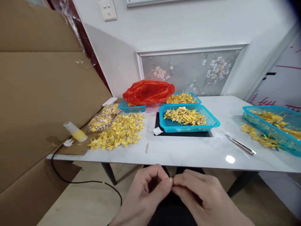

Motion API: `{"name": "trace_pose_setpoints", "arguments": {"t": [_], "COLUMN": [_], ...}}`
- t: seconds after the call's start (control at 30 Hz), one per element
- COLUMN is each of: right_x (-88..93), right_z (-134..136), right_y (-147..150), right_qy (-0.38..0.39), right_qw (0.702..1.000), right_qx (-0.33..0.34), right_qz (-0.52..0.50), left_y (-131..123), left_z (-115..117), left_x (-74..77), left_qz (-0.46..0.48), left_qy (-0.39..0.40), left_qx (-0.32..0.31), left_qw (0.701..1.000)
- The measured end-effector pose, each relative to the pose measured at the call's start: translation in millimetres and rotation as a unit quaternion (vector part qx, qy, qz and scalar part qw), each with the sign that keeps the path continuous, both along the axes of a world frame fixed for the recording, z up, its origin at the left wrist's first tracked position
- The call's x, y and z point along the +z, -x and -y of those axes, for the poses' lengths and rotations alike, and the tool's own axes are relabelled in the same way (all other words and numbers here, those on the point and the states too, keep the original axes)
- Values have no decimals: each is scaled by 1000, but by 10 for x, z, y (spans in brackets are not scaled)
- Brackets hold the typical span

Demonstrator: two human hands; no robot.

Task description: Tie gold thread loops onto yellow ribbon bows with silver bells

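Observation:
My left hand and my right hand meet in front of the table's near edge, above my lap. Thumb and forefinger are pinched together on each, and the fingertips touch. Whatever lies between them is hidden or too small to name. Beyond them on the white table, a spread of yellow ribbon-like pieces with silvery beads lies to the left. A blue plastic basket in the middle holds more yellow pieces. Metal tweezers rest to the right.
A red plastic bag sits on a blue basket at the back. Another blue basket stands far right. Bagged pieces and a white-yellow tube lie left, beside a tall cardboard sheet. A black cable hangs down.

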State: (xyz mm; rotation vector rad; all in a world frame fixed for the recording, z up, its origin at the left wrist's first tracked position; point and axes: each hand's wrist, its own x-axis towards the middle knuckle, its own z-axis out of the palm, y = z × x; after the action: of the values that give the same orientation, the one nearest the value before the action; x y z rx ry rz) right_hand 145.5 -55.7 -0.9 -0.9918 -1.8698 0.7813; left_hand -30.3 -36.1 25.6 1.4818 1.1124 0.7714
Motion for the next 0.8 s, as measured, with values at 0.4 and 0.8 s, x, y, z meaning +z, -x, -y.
{"name": "trace_pose_setpoints", "arguments": {"t": [0.4, 0.8], "right_x": [127, -23], "right_z": [25, 27], "right_y": [-134, -63], "right_qy": [-2, -137], "right_qw": [1000, 987], "right_qx": [12, 1], "right_qz": [9, 78], "left_y": [143, 66], "left_z": [73, 129], "left_x": [-29, -26], "left_qz": [143, 80], "left_qy": [98, 102], "left_qx": [-59, 0], "left_qw": [983, 992]}}
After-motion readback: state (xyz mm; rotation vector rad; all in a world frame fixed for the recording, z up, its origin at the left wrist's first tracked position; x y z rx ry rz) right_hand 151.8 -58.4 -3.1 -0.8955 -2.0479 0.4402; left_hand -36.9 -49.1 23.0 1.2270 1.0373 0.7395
